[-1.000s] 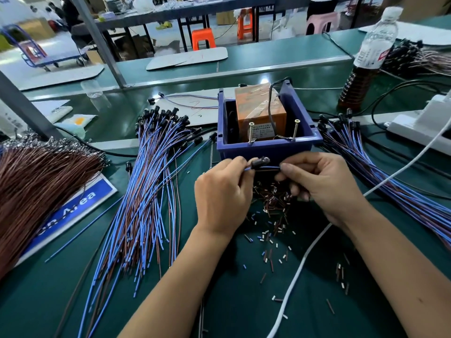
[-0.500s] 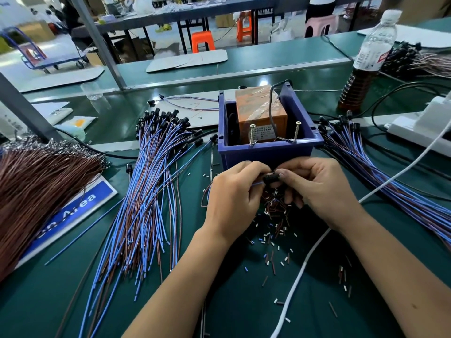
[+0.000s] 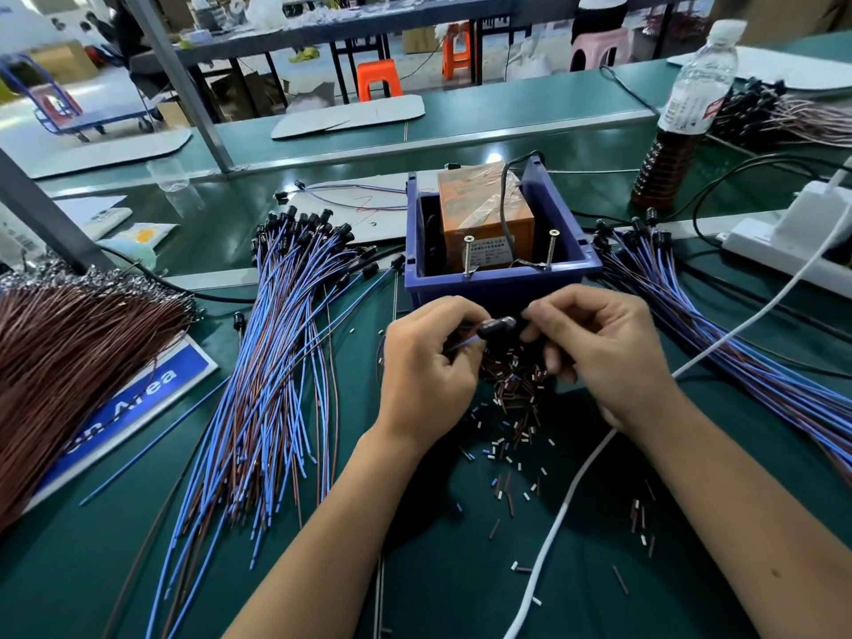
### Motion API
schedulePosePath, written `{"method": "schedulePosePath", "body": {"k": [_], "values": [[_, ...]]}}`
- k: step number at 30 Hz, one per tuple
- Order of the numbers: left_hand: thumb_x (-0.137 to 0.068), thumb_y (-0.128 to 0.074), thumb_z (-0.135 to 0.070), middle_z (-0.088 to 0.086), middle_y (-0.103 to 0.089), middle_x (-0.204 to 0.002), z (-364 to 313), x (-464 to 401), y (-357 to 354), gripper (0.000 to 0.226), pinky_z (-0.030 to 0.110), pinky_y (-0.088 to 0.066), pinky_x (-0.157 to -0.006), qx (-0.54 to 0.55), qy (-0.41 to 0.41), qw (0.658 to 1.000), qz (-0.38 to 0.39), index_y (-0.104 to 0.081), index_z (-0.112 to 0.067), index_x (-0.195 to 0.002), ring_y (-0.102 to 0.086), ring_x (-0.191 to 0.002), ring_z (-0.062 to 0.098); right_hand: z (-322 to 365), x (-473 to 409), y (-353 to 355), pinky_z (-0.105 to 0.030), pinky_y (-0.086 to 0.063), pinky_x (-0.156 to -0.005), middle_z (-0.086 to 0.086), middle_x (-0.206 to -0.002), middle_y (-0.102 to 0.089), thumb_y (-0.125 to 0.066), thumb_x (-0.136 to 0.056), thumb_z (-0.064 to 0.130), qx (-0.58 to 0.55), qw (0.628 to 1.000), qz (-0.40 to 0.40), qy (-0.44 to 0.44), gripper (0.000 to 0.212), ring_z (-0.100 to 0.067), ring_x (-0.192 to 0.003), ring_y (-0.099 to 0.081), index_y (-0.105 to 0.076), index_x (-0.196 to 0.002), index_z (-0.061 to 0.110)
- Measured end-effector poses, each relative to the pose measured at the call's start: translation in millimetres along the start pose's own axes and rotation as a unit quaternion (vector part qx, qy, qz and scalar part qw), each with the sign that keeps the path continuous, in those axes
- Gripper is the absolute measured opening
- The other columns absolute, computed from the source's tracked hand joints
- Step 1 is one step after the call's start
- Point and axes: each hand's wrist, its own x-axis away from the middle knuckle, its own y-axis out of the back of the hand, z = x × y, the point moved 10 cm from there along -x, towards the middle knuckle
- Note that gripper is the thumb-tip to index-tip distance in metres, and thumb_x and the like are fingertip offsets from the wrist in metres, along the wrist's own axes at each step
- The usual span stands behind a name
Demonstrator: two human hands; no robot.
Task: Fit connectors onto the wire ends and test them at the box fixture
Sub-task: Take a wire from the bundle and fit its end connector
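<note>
Holding a small black connector (image 3: pixel 497 326) between both hands, we work just in front of the blue box fixture (image 3: pixel 502 283). Our left hand (image 3: pixel 426 368) curls its fingers (image 3: pixel 461 315) around a blue wire (image 3: pixel 461 345) and the connector's near end; our right hand (image 3: pixel 604 357) pinches the other end with bent fingers (image 3: pixel 537 311).

Inside the box sits an orange block (image 3: pixel 484 214), with two upright screws (image 3: pixel 468 255) at its front wall. On the green tabletop (image 3: pixel 415 569), short cut bits of tubing (image 3: pixel 511 435) lie scattered under our hands. A large fan of blue and brown wires (image 3: pixel 258 389) lies to the left, another bundle (image 3: pixel 719 343) to the right, and a white cable (image 3: pixel 567 500) crosses beneath the right forearm. A bottle (image 3: pixel 682 117) stands at far right. Behind are more benches and orange stools (image 3: pixel 378 78).

Compared with half a second ago, the connector sits slightly higher between our fingertips, and both hands stay close together, wrists low.
</note>
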Motion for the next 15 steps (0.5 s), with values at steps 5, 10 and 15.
{"method": "schedulePosePath", "body": {"k": [5,10,15], "values": [[-0.091,-0.071,-0.005,-0.002,-0.065,-0.067,15.3,4.3,8.7,0.014,0.039,-0.047,-0.055,0.105,0.086,0.988,-0.069,-0.068,-0.013,-0.081,-0.058,-0.059,0.022,-0.8,0.2,2.8,-0.020,-0.038,-0.036,-0.012,-0.077,-0.076,-0.078,-0.089,0.012,-0.005,1.000,-0.027,0.001,0.003,-0.014,-0.042,-0.053,-0.078,-0.092,0.015],[-0.097,-0.068,-0.017,-0.006,-0.069,-0.072,9.7,8.0,-3.9,0.013,0.028,-0.052,-0.062,0.160,0.116,0.978,-0.070,-0.070,-0.014,-0.085,-0.063,-0.066,0.008,-2.1,8.2,-28.5,-0.019,-0.036,-0.036,-0.011,-0.078,-0.077,-0.079,-0.081,0.020,-0.089,0.996,0.023,-0.008,0.017,-0.012,-0.043,-0.050,-0.082,-0.097,0.017],[-0.097,-0.066,-0.011,-0.005,-0.071,-0.074,8.1,9.3,-10.1,0.012,0.033,-0.056,-0.064,0.155,0.116,0.979,-0.059,-0.070,-0.013,-0.086,-0.069,-0.069,0.015,-5.5,7.2,-25.1,-0.017,-0.033,-0.035,-0.009,-0.068,-0.072,-0.080,-0.079,0.023,-0.112,0.993,-0.021,-0.025,0.012,-0.010,-0.042,-0.048,-0.082,-0.089,0.016]]}}
